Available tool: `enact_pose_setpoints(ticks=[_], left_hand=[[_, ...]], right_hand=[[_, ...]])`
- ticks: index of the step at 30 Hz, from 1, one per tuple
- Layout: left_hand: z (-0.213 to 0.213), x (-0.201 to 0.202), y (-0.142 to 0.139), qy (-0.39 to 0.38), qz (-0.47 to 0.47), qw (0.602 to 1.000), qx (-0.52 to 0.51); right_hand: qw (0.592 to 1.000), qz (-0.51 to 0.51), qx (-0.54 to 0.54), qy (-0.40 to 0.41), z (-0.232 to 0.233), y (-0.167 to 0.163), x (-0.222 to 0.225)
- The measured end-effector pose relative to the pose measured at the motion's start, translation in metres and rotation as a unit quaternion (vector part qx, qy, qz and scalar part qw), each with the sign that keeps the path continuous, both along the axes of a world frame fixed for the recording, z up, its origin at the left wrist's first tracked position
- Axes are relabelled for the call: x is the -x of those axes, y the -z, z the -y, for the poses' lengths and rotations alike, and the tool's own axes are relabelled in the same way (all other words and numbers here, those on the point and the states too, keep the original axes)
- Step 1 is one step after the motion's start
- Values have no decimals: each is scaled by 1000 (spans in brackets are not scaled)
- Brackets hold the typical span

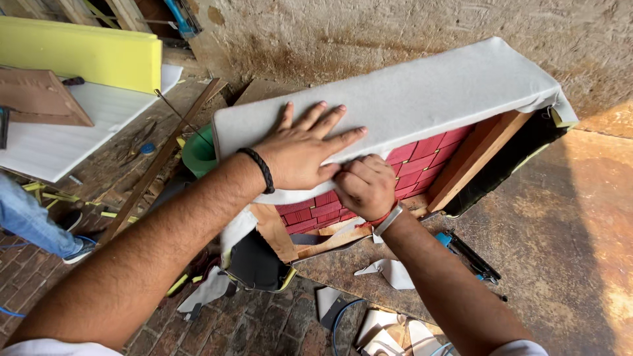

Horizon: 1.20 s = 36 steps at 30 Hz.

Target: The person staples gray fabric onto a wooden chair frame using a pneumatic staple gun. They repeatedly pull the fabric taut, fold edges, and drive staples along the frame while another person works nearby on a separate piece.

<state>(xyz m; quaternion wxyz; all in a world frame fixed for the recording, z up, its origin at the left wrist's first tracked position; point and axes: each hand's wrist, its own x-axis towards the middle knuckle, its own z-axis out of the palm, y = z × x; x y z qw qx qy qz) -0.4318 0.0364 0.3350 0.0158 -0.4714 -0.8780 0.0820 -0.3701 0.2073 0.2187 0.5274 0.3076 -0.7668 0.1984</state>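
A long upholstered piece lies tilted across the middle, wrapped in white padding fabric (422, 92), with red webbing (422, 158) and a wooden frame (475, 158) showing underneath. My left hand (303, 148) lies flat on the white fabric with its fingers spread, a black band on the wrist. My right hand (366, 184) is closed on the lower edge of the white fabric, against the red webbing. A red and a silver band sit on that wrist.
A blue staple gun (465, 250) lies on the concrete at the right. White fabric scraps (389, 273) litter the brick floor below. A yellow foam slab (86, 53) and white board (66, 132) sit at upper left. Another person's jeans leg and shoe (39, 227) show at left.
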Motion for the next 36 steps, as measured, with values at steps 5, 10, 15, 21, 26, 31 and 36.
enact_pose_setpoints(ticks=[5, 10, 15, 21, 26, 31, 36], left_hand=[[-11, -6, -5, -28, -19, 999, 10], [-12, -4, 0, -35, -50, 998, 3], [-15, -4, -2, -40, -64, 997, 14], [-11, -12, 1, -1, -79, 996, 27], [-11, -15, 6, 9, -126, 992, 14], [-11, -17, 11, 17, -151, 988, 17], [-12, -23, 14, 9, -157, 988, 9]], right_hand=[[972, 195, 99, 79, -54, 114, -1], [570, 701, 14, 428, -179, 258, -65], [643, 635, -13, 428, -217, 322, -95], [525, 765, 260, 268, -200, 279, -83], [470, 745, 473, 11, -133, 191, -105], [292, 442, 680, -508, -54, 132, -97], [91, 248, 682, -682, -5, 122, -69]])
